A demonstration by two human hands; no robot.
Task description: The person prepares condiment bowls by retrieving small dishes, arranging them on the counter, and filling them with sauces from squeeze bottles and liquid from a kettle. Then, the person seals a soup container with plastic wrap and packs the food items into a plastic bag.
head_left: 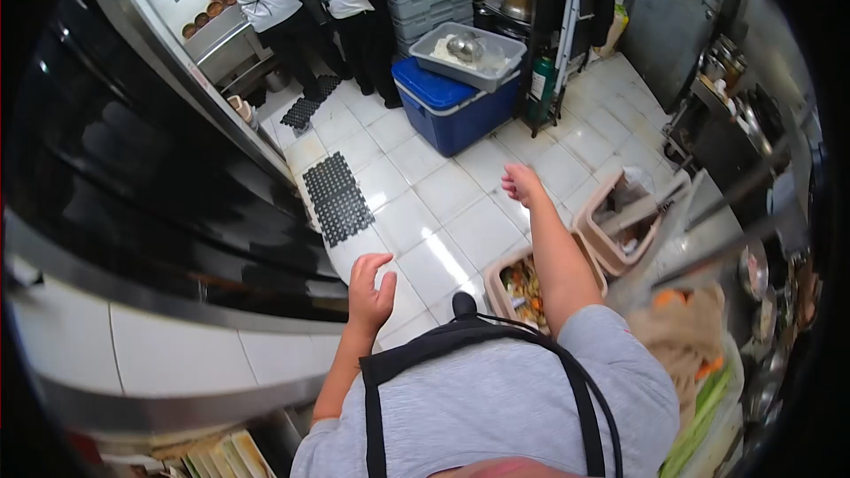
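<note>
My left hand (370, 288) hangs in the air above the white floor tiles, fingers spread, holding nothing. My right hand (522, 183) is stretched forward with its fingers curled in loosely and nothing visible in it. It hovers over the floor just left of a beige bin (611, 257) holding scraps. A second beige bin (500, 288) with food waste sits under my right forearm. I wear a grey shirt and a black apron.
A blue cooler (452, 106) carries a grey tub (469, 66) ahead. Two people in white shirts work at the far counter beside stacked grey crates (429, 4). Black floor mats (336, 199) lie by the steel counter (150, 168) on the left. Vegetables (699, 407) and pans sit right.
</note>
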